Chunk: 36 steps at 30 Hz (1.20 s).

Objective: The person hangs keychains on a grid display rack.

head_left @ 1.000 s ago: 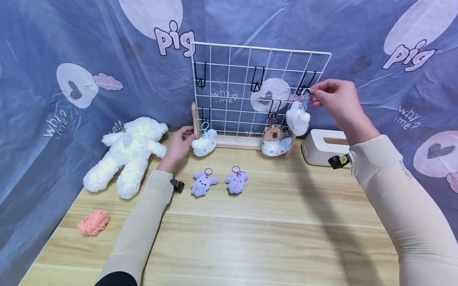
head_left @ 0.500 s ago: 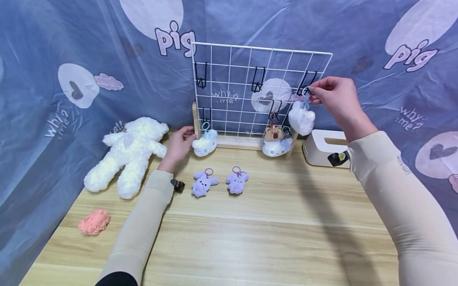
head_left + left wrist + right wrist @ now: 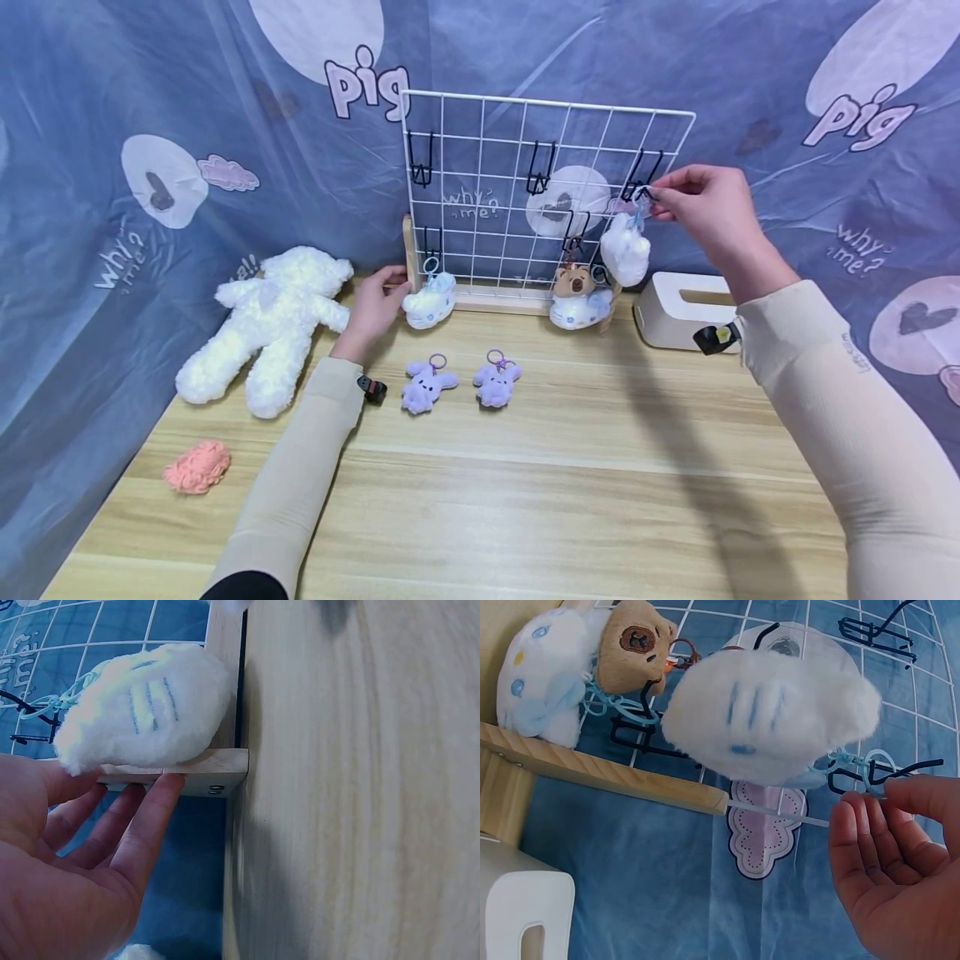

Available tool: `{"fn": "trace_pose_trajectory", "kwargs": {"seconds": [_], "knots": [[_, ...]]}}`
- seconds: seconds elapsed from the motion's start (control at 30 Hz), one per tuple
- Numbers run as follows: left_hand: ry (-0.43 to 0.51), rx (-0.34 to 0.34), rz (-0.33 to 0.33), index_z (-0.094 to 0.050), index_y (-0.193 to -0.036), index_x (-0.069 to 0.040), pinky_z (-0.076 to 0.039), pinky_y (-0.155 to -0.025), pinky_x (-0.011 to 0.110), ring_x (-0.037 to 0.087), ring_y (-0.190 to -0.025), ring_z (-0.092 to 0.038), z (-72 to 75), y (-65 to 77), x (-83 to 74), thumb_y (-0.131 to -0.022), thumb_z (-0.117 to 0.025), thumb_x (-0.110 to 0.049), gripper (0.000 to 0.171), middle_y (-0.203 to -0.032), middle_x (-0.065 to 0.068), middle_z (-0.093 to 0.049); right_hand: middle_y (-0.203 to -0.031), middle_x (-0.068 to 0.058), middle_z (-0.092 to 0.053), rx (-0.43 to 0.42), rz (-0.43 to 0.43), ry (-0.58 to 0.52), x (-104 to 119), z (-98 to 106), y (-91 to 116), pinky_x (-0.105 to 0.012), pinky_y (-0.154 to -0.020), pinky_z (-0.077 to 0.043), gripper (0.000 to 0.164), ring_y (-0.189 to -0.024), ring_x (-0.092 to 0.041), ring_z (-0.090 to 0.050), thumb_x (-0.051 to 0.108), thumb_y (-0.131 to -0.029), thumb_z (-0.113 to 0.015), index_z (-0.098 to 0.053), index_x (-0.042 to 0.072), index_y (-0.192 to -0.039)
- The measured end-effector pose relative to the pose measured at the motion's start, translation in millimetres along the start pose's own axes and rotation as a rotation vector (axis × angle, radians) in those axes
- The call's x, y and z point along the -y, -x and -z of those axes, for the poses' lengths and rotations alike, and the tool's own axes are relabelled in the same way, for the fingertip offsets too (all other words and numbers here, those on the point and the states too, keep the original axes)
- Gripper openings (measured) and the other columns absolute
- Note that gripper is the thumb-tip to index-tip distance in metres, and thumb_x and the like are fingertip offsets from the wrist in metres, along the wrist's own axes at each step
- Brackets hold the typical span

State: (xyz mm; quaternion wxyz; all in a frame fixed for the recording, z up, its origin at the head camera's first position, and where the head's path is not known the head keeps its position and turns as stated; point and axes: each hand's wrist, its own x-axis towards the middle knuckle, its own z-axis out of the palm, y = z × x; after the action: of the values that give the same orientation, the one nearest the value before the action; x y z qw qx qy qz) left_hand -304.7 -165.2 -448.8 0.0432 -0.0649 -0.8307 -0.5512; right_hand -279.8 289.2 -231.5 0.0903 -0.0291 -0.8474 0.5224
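Note:
My right hand (image 3: 705, 204) pinches the light-blue ring (image 3: 879, 771) of a white plush keychain (image 3: 627, 248) between thumb and fingertips. In the right wrist view, that ring overlaps the upper-right black hook (image 3: 922, 766), and the plush dangles to one side. My left hand (image 3: 375, 304) touches the outer side of the wooden upright (image 3: 217, 761) of a white wire grid rack (image 3: 480, 125), its fingers fairly straight. Just inside that upright, another white plush keychain (image 3: 430, 300) hangs on a lower hook. A brown bear keychain (image 3: 573, 281) and a white plush (image 3: 581, 308) hang low at the right.
Two purple bunny keychains (image 3: 423, 387) lie in front of the rack. A white teddy bear (image 3: 273, 325) lies at the left, with a pink yarn bundle (image 3: 197, 467) nearer. A cream tissue box (image 3: 682, 312) stands at the right. Black hooks (image 3: 538, 179) hang higher on the grid.
The white plush in my right hand swung right, then back left beneath its ring. My right hand shifted only slightly beside the hook. My left hand has stayed on the upright.

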Motion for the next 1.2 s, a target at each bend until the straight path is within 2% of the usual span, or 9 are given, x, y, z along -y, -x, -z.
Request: {"fn": "trace_pose_trajectory", "kwargs": {"seconds": [0.23, 0.37, 0.6, 0.67, 0.8, 0.9, 1.0, 1.1, 1.2], "knots": [[-0.006, -0.001, -0.003, -0.061, -0.154, 0.003, -0.070, -0.093, 0.059, 0.039, -0.115, -0.071, 0.0, -0.5, 0.2, -0.115, -0.062, -0.012, 0.042, -0.143, 0.028, -0.070, -0.083, 0.019, -0.077, 0.001, -0.005, 0.061, -3.4, 7.7, 11.7, -0.008, -0.072, -0.064, 0.007, -0.075, 0.002, -0.074, 0.018, -0.108, -0.074, -0.078, 0.014, -0.111], [-0.012, -0.001, -0.002, -0.061, -0.154, 0.003, -0.070, -0.094, 0.059, 0.039, -0.115, -0.070, 0.0, -0.7, 2.5, -0.115, -0.061, -0.013, 0.042, -0.143, 0.028, -0.069, -0.084, 0.017, -0.078, -0.003, 0.008, 0.031, -7.6, 10.5, 22.9, -0.009, -0.074, -0.065, 0.005, -0.077, 0.000, -0.075, 0.018, -0.107, -0.076, -0.080, 0.018, -0.106], [-0.004, -0.003, 0.011, -0.060, -0.155, 0.002, -0.070, -0.096, 0.060, 0.038, -0.115, -0.070, 0.6, 0.1, 2.5, -0.116, -0.061, -0.014, 0.043, -0.144, 0.028, -0.069, -0.085, 0.018, -0.078, -0.010, 0.087, -0.012, -23.0, 2.8, 62.0, -0.012, -0.073, -0.066, 0.006, -0.078, 0.000, -0.076, 0.016, -0.106, -0.078, -0.083, 0.018, -0.104], [0.006, 0.000, 0.011, -0.060, -0.155, 0.002, -0.070, -0.096, 0.060, 0.037, -0.114, -0.070, 0.3, -0.2, 1.8, -0.116, -0.061, -0.014, 0.043, -0.144, 0.028, -0.069, -0.083, 0.020, -0.078, -0.005, 0.092, 0.000, -27.0, -2.0, 73.9, -0.012, -0.067, -0.062, 0.005, -0.078, 0.001, -0.076, 0.019, -0.106, -0.079, -0.083, 0.020, -0.104], [0.008, 0.001, 0.012, -0.061, -0.154, 0.002, -0.070, -0.094, 0.060, 0.036, -0.112, -0.069, 0.4, -0.9, 0.8, -0.115, -0.061, -0.013, 0.042, -0.143, 0.028, -0.069, -0.085, 0.019, -0.079, 0.036, 0.104, -0.013, -32.5, -14.7, 89.3, -0.011, -0.066, -0.061, 0.003, -0.078, 0.001, -0.076, 0.017, -0.106, -0.079, -0.082, 0.016, -0.107], [0.009, 0.002, 0.009, -0.061, -0.154, 0.003, -0.070, -0.094, 0.059, 0.036, -0.112, -0.069, 0.1, -1.2, 0.4, -0.115, -0.061, -0.013, 0.042, -0.143, 0.028, -0.069, -0.089, 0.020, -0.079, 0.078, 0.122, -0.011, -36.1, -27.2, 96.5, -0.010, -0.075, -0.065, 0.010, -0.080, 0.000, -0.077, 0.011, -0.106, -0.078, -0.079, 0.004, -0.113], [0.012, 0.001, 0.006, -0.061, -0.154, 0.003, -0.070, -0.094, 0.059, 0.037, -0.113, -0.070, -0.1, -1.7, -0.3, -0.115, -0.061, -0.013, 0.041, -0.142, 0.029, -0.069, -0.093, 0.021, -0.079, 0.117, 0.132, 0.036, -40.9, -42.6, 102.7, -0.010, -0.077, -0.065, 0.018, -0.084, 0.001, -0.076, 0.012, -0.107, -0.076, -0.077, -0.002, -0.119], [0.009, -0.001, 0.005, -0.061, -0.154, 0.003, -0.070, -0.094, 0.058, 0.037, -0.113, -0.070, -0.5, -1.9, -0.5, -0.115, -0.061, -0.013, 0.042, -0.142, 0.029, -0.070, -0.096, 0.020, -0.077, 0.161, 0.137, 0.087, -45.6, -60.2, 107.7, -0.011, -0.076, -0.063, 0.024, -0.087, 0.001, -0.073, 0.015, -0.107, -0.077, -0.077, -0.003, -0.122], [0.009, -0.001, 0.009, -0.061, -0.154, 0.003, -0.070, -0.094, 0.059, 0.037, -0.113, -0.070, -0.6, -1.7, 0.3, -0.115, -0.061, -0.013, 0.042, -0.143, 0.029, -0.069, -0.099, 0.014, -0.078, 0.215, 0.115, 0.094, -51.5, -79.5, 110.8, -0.014, -0.075, -0.063, 0.025, -0.087, -0.001, -0.071, 0.017, -0.105, -0.080, -0.079, -0.002, -0.122]]}}
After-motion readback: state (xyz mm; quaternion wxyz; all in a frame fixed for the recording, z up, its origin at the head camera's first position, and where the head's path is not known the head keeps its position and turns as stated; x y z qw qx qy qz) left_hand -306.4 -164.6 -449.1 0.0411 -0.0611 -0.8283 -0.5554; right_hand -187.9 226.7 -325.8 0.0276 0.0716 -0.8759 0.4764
